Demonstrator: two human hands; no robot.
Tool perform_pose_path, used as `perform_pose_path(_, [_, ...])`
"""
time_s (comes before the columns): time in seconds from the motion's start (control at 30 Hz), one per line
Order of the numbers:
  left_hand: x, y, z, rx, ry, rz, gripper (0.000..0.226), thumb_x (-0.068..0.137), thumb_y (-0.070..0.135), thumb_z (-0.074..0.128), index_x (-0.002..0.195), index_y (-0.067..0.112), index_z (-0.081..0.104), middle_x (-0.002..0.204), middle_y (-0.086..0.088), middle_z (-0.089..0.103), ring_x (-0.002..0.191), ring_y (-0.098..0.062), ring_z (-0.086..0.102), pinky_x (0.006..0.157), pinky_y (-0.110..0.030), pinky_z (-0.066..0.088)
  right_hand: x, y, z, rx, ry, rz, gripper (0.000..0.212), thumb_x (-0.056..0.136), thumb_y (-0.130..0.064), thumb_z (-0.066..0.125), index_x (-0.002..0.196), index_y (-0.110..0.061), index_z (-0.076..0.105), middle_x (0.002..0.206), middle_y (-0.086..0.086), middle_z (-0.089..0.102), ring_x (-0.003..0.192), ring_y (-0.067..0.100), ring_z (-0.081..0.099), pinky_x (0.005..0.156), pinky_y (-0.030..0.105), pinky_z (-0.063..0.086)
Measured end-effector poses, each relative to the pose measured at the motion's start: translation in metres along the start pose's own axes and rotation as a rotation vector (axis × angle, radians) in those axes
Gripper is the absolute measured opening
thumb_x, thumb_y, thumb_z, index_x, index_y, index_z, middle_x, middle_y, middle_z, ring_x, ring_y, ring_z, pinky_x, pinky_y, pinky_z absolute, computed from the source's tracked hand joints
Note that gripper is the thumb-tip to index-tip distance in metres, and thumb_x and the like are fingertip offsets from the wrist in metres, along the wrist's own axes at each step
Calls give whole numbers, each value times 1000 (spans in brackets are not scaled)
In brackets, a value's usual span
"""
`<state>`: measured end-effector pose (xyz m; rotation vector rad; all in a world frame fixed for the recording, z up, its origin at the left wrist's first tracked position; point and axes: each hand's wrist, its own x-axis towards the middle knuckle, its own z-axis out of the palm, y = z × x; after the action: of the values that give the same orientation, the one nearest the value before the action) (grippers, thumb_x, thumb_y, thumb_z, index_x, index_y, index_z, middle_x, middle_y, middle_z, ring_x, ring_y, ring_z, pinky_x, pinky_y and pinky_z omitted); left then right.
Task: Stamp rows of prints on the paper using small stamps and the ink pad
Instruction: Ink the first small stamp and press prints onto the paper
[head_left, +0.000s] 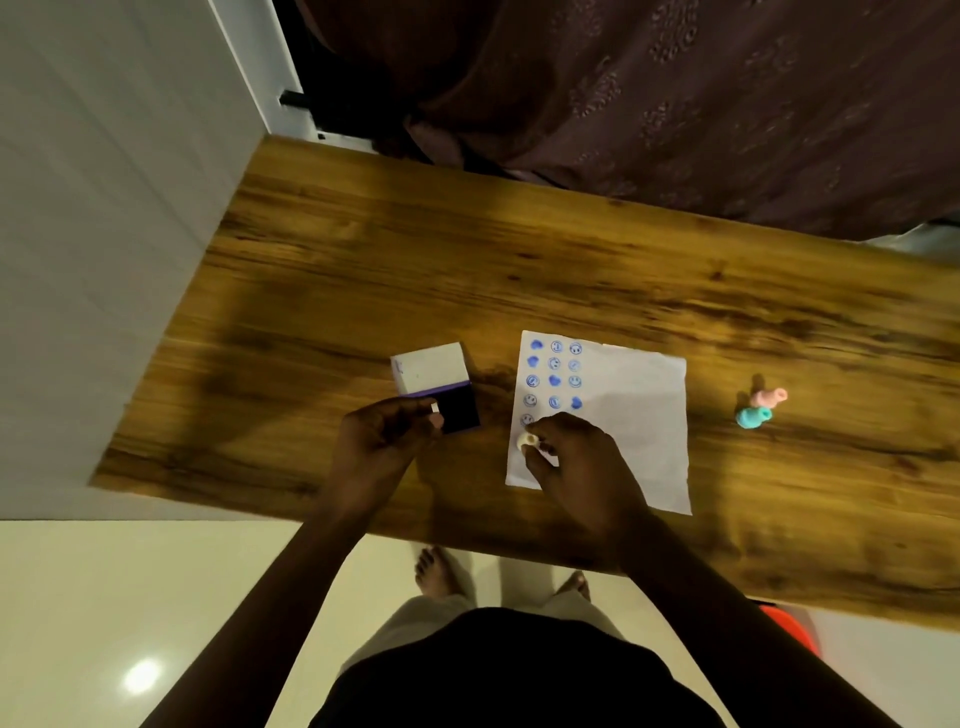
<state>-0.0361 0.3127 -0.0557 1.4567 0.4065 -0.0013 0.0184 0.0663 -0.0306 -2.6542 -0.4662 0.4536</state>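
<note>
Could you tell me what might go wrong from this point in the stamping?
The right hand rests on the paper just below the newest prints; if the ink is wet, it may smear them. The stamp sits tilted in the fingers, so the next print could come out partial. The left hand holds only a corner of the open ink pad, which might shift when pressed.
</note>
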Motion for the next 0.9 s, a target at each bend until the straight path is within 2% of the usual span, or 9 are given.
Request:
perform_pose_path(0.13, [4,0,5,-28,-10,-17,35,83,26,80,118,24,77,124,11,78,119,-10,72,85,-24,63,4,0,0,-10,-21,31,41,97,-41,64,131,-17,65,134,0,69,120,16,67,106,33,52])
perform_pose_path(0.23, [5,0,10,-25,-19,-18,35,84,24,79,119,22,76,122,13,78,119,-10,72,83,-24,63,6,-2,3,-26,-22,42,43,97,-42,64,134,-19,64,137,-2,68,121,16,66,108,33,51])
perform_pose_path(0.4, [9,3,17,6,-6,-2,31,90,9,77,120,15,76,126,5,76,122,-14,71,90,-32,64,10,-6,2,-87,-33,45,43,98,-40,63,135,-18,63,141,0,65,127,20,62,113,33,45])
perform_pose_path(0.6, [10,19,30,-13,-4,31,23,92,6,76,115,8,79,112,-3,82,106,-21,78,80,-27,64,15,-7,-4,-134,-77,19,44,99,-40,61,136,-18,62,139,2,65,126,21,62,113,33,46])
perform_pose_path(0.7, [6,28,39,-16,-19,35,19,93,4,75,112,7,80,108,-5,83,102,-23,79,83,-31,65,17,-8,-10,-97,-69,5,40,97,-37,65,131,-16,66,133,4,69,123,23,64,109,33,49])
perform_pose_path(0.8, [2,35,49,-20,-13,29,18,93,3,75,111,5,80,107,-9,83,102,-26,79,82,-32,65,16,-5,-25,50,-25,32,33,93,-34,72,120,-16,73,126,2,73,117,21,67,104,30,52])
perform_pose_path(0.87, [1,39,55,-12,-6,22,19,93,4,76,112,2,79,108,-15,82,103,-32,78,87,-40,65,17,0,-42,242,57,76,24,86,-33,79,106,-19,79,112,-3,78,102,12,72,89,21,55])
perform_pose_path(0.9, [0,40,59,-8,-6,18,20,92,4,76,112,1,78,109,-17,81,105,-33,78,89,-43,64,16,4,-52,325,109,106,21,84,-34,81,100,-21,80,104,-7,79,93,4,72,81,14,52])
